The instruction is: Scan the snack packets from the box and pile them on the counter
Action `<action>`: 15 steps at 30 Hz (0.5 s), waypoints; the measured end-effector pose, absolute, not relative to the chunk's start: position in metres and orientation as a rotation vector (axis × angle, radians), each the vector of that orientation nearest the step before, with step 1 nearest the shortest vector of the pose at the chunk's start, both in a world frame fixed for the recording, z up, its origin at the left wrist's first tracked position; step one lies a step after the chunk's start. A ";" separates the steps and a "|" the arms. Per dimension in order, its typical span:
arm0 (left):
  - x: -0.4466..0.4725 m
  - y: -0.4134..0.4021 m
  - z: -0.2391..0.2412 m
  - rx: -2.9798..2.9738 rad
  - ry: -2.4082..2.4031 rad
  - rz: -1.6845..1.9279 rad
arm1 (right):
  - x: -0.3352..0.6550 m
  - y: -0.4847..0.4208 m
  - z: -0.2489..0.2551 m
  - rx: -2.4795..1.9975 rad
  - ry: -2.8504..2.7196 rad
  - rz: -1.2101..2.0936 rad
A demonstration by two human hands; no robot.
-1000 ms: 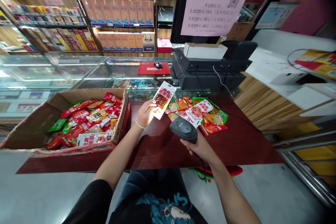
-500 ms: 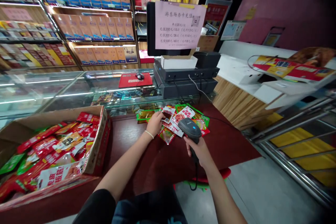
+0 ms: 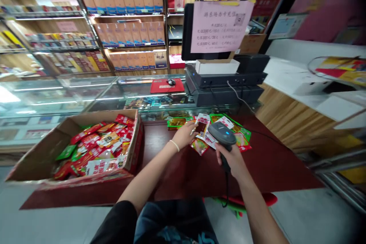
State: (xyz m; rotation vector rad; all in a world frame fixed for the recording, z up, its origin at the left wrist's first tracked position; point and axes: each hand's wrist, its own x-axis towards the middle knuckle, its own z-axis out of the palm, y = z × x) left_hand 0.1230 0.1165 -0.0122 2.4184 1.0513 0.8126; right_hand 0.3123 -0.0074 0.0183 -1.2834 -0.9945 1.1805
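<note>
My right hand [image 3: 232, 159] grips a dark handheld barcode scanner [image 3: 222, 135] by its handle, its head with a blue light held just above a pile of snack packets [image 3: 240, 134] on the dark red table [image 3: 265, 167]. My left hand [image 3: 185, 134] rests on the left side of that pile, its fingers touching a white and red packet [image 3: 202, 119] that lies on top. Whether the fingers pinch the packet is not clear. A green packet [image 3: 176, 122] lies just left of the pile.
A cardboard box [image 3: 42, 156] full of red and green snack packets stands at the table's left. Behind the table runs a glass counter [image 3: 85, 91] with a red mouse pad [image 3: 167, 85], a till with monitor and pink notice [image 3: 219, 26], and shelves of boxed goods.
A second ago my left hand held the white and red packet up before the scanner. It has since laid the packet down on the pile and stays on it. The view shifted.
</note>
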 end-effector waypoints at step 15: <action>-0.139 0.097 0.084 2.407 1.731 1.007 | 0.184 0.037 0.045 -1.161 -1.283 1.361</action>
